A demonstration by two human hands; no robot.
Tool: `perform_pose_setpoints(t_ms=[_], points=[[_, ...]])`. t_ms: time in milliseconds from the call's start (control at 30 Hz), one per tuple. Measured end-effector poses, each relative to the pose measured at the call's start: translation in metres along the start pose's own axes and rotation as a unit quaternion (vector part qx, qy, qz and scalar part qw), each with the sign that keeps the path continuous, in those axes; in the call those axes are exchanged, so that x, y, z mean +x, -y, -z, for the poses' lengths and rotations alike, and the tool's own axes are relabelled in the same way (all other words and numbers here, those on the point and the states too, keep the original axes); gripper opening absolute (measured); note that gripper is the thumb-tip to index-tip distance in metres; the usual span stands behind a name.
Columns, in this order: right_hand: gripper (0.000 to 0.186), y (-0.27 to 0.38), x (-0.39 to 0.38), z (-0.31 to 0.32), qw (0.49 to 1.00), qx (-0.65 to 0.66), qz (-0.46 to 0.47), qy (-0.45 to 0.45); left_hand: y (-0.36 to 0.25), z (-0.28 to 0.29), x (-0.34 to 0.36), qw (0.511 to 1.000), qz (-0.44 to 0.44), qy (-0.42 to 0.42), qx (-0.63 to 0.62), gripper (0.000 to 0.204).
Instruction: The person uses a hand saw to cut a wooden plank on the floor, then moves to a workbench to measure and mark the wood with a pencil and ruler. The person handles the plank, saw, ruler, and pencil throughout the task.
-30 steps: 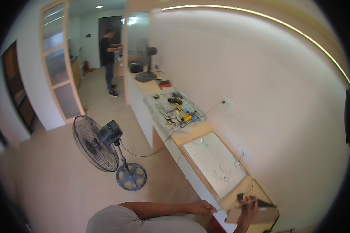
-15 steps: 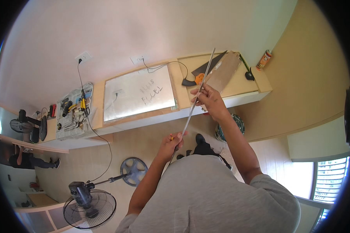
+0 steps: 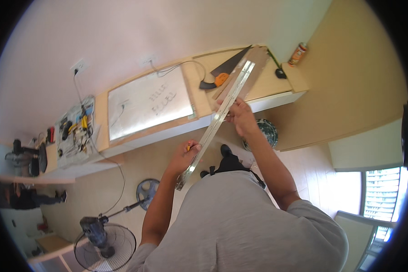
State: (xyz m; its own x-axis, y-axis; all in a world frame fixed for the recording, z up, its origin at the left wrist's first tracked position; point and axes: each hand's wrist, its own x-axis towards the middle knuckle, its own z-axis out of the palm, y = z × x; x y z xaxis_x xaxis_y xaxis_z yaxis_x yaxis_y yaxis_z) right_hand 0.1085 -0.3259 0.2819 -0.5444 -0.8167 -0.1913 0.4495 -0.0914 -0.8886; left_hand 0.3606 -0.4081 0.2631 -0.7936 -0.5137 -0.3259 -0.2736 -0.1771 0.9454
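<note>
Together, left fingers [image 3: 196, 146] and right fingers [image 3: 241, 107] clamp a metal strip [image 3: 214, 127], the left half-hiding a yellow object [image 3: 188, 148].

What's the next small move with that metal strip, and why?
I'd probably shift the right hand slightly toward the far end of the metal strip. The left hand holds it nearer the body, and a long stretch juts past the right hand, overlapping the brown board in this view, so a wider hold might steady it.
</note>
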Motion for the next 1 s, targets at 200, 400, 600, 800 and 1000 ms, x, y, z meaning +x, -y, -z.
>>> perform_pose_setpoints(t_ms=[200,400,600,800,1000], points=[[0.016,-0.03,0.005,0.049,0.991,-0.008,-0.033,-0.133,0.011,-0.02,0.038,0.98,-0.054,0.006,0.193,0.026],[0.011,-0.023,0.05,0.123,0.975,0.013,-0.033,-0.22,0.038,-0.021,0.07,0.975,-0.043,0.081,0.202,0.026],[0.017,-0.007,0.146,0.192,0.972,-0.007,-0.037,-0.232,0.06,-0.037,0.103,0.993,0.018,0.081,0.089,0.024],[0.018,-0.002,0.262,0.255,0.963,-0.059,-0.06,-0.256,0.059,-0.078,0.191,0.996,0.038,-0.042,0.073,0.02],[0.021,-0.001,0.333,0.294,0.947,-0.17,-0.094,-0.256,0.056,-0.1,0.257,0.987,0.055,-0.136,0.061,0.018]])
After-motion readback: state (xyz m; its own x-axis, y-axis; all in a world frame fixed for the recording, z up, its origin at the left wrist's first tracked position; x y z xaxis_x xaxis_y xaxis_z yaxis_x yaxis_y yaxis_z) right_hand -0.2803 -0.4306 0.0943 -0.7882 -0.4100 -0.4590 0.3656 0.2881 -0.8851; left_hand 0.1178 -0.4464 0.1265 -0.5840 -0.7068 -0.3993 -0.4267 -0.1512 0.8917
